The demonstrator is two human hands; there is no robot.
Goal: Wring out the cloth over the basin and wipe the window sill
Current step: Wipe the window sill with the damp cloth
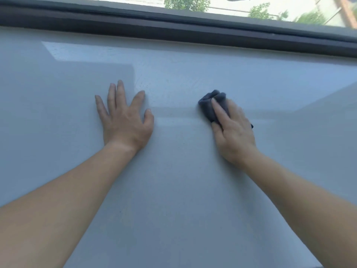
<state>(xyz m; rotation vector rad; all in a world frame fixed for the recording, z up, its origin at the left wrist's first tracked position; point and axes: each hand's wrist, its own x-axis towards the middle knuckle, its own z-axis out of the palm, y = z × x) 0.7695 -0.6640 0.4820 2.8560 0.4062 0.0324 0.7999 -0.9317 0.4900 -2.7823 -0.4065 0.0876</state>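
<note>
Window sill [183,180]: left hand [125,122] splayed flat, right hand [234,134] pressing straight fingers [217,110] on cloth [207,105] pointing away-left

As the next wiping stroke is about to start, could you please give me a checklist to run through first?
1. Cloth under the right hand and touching the window sill: ok.
2. Grip on the cloth: ok, the index finger lies straight on top and presses it down.
3. Cloth spread out for a wide stroke: not ok, it is bunched up.
4. Left hand flat on the sill, apart from the cloth: ok.
5. Cloth wrung out enough: cannot tell.
6. Basin near for the next wringing: cannot tell, it is not in view.
</note>
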